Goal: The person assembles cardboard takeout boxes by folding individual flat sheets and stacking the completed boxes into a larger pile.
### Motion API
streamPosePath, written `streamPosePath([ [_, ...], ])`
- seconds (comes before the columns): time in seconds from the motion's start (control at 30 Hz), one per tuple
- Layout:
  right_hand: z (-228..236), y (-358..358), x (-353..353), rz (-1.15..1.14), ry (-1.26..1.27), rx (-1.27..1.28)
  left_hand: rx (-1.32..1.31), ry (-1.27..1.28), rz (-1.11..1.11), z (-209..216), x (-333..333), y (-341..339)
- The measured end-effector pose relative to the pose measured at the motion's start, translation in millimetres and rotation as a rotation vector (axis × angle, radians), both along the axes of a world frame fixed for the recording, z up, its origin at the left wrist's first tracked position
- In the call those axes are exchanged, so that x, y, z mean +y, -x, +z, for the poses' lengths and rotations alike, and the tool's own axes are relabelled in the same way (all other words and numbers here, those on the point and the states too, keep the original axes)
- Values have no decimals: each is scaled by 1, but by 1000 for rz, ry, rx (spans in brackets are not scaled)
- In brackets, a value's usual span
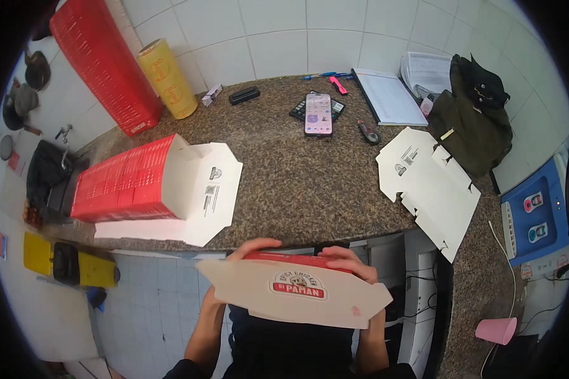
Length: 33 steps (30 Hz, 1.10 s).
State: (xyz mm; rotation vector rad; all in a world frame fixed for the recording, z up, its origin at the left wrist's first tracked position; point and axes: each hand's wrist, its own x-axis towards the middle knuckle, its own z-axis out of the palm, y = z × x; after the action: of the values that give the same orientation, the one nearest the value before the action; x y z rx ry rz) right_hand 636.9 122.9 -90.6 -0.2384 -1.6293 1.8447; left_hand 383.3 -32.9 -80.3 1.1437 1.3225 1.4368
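Note:
In front of my body, just off the counter's near edge, I hold a partly folded cardboard food box [240, 287] with both hands. Its pale panel with a printed emblem faces up toward me, and a strip of red shows along the far edge. My left hand [251, 247] grips the far left side, fingers curled over the top. Around the far right side my right hand [358, 265] is closed, fingers bent over the red edge. Thumbs and palms are hidden behind the cardboard. A flat white box blank [446, 196] lies on the counter to the right.
Nested red boxes [126, 183] lie at left on another blank [221, 189]. Behind them stand a tall red stack [107, 63] and a yellow roll [169, 82]. A phone [318, 115], clipboard [392, 98], dark green bag [471, 129] and pink cup [496, 330] are also around.

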Motion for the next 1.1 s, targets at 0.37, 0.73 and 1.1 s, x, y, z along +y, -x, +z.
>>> streamPosePath([
  [0.37, 7, 31, 19, -72, -95, -22, -338, -156, 122, 17, 32, -14],
  [0.73, 9, 66, 7, -240, -97, 183, -29, -399, 219, 3, 21, 0],
  [1.1, 13, 88, -34, -328, 433, 155, -59, -332, 724, -8, -32, -20],
])
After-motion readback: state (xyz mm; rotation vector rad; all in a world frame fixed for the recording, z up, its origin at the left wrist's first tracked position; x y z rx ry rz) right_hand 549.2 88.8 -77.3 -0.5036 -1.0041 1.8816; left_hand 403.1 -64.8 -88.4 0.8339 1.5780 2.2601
